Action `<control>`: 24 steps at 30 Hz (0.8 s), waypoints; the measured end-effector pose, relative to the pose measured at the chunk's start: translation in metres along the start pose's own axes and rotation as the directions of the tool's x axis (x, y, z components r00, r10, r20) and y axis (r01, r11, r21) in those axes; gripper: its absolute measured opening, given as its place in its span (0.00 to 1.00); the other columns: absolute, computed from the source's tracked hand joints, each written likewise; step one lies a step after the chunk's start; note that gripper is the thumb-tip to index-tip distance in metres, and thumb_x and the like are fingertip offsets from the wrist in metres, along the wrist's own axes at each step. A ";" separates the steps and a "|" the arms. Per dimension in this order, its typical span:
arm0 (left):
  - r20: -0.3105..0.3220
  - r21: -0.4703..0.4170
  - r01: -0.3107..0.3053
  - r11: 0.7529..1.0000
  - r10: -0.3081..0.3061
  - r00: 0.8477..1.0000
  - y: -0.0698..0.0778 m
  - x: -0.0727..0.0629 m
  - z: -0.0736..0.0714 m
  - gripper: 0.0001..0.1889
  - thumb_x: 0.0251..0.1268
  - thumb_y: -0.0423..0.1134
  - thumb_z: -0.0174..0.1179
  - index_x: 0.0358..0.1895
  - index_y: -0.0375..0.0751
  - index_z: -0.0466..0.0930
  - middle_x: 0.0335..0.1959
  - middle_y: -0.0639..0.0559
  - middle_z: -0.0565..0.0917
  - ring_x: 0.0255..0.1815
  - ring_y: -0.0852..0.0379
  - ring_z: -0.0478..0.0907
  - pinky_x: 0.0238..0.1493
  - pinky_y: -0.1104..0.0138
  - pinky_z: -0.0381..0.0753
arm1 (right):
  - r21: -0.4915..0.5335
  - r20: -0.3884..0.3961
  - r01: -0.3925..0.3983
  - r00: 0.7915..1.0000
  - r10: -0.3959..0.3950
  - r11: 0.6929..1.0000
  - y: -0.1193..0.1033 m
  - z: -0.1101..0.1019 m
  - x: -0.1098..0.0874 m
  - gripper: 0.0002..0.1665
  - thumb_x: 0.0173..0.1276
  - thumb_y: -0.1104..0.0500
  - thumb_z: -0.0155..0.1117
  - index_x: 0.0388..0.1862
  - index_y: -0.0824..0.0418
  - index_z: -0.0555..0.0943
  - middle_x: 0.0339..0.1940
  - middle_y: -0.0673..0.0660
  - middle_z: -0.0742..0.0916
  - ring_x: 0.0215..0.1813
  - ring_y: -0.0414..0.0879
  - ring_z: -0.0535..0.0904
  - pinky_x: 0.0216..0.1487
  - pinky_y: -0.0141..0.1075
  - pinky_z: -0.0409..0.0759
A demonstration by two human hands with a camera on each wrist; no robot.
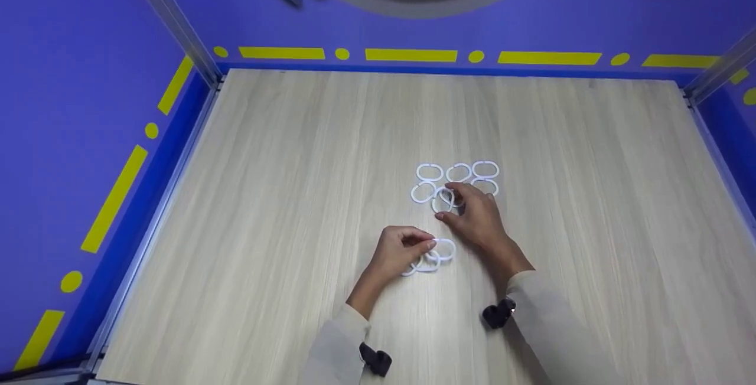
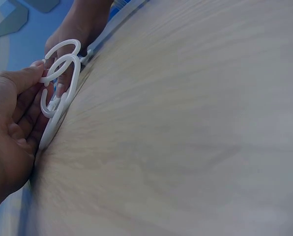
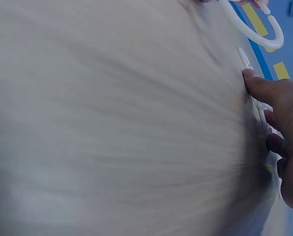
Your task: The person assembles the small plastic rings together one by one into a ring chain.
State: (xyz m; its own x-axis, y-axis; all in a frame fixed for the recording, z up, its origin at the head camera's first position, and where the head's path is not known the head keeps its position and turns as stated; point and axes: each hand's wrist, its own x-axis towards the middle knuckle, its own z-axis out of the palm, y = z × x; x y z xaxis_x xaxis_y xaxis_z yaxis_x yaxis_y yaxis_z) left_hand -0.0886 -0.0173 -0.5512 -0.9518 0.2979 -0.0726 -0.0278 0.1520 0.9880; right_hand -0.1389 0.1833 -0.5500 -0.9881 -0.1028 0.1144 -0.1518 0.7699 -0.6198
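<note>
While pinching linked white rings [image 1: 437,259] in the left hand [image 1: 400,252], held a loose ring [image 1: 434,202] with the right hand [image 1: 477,214]

Gripped the linked white rings between left thumb and fingers, low over the table [image 1: 283,196] and nearer the body; could not tell how much touched the wood. Held the loose ring by its edges, between right thumb on the near side and fingertip on the far side, just beside the other loose rings [image 1: 430,180], farther out on the table.

Looked light, stiff and smooth, probably hard plastic: likely to slide or twist between the fingers rather than bend. Judged best taken by the outer curve, with thumb and finger opposite, clear of the small gap visible in the left wrist view.

Counted at least three linked; overlapped too much for a sure total. Counted six loose ones plainly, including the held one, plus probably a seventh, partly covered by the right hand. Farther outward, counted two pale sleeves [image 1: 339,343], two black wrist cameras [image 1: 499,313] and, along the back wall [image 1: 354,31], four yellow bars [image 1: 411,55] and four yellow dots [image 1: 476,56].
</note>
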 end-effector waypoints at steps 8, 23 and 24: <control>0.003 0.007 0.005 1.000 -0.005 1.000 0.000 0.000 0.000 0.07 0.62 0.33 0.70 0.39 0.33 0.90 0.38 0.37 0.91 0.31 0.68 0.79 0.36 0.78 0.76 | 0.170 -0.055 0.032 0.998 -0.023 0.985 0.004 0.004 -0.004 0.36 0.53 0.64 0.81 0.63 0.61 0.80 0.31 0.57 0.85 0.31 0.41 0.74 0.35 0.30 0.71; 0.009 -0.005 0.000 1.000 0.000 1.000 0.000 -0.002 -0.001 0.07 0.63 0.34 0.70 0.40 0.33 0.90 0.38 0.37 0.90 0.31 0.69 0.79 0.36 0.78 0.76 | 0.721 0.142 -0.167 0.985 0.093 0.672 0.024 -0.023 -0.014 0.37 0.64 0.77 0.65 0.73 0.73 0.68 0.30 0.50 0.88 0.34 0.34 0.89 0.36 0.25 0.84; 0.009 -0.007 -0.001 1.000 0.001 1.000 0.000 -0.002 -0.001 0.07 0.62 0.34 0.70 0.40 0.34 0.90 0.38 0.37 0.90 0.31 0.69 0.79 0.36 0.78 0.76 | 0.732 0.174 -0.188 0.981 0.087 0.654 0.025 -0.024 -0.015 0.37 0.65 0.77 0.64 0.74 0.73 0.66 0.30 0.48 0.88 0.35 0.35 0.89 0.37 0.26 0.85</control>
State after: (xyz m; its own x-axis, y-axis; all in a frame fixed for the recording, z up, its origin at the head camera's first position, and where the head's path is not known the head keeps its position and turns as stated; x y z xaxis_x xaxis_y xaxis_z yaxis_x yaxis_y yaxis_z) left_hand -0.0872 -0.0189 -0.5507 -0.9490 0.3069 -0.0728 -0.0290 0.1450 0.9890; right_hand -0.1267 0.2192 -0.5481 -0.9866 -0.1437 -0.0771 0.0688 0.0619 -0.9957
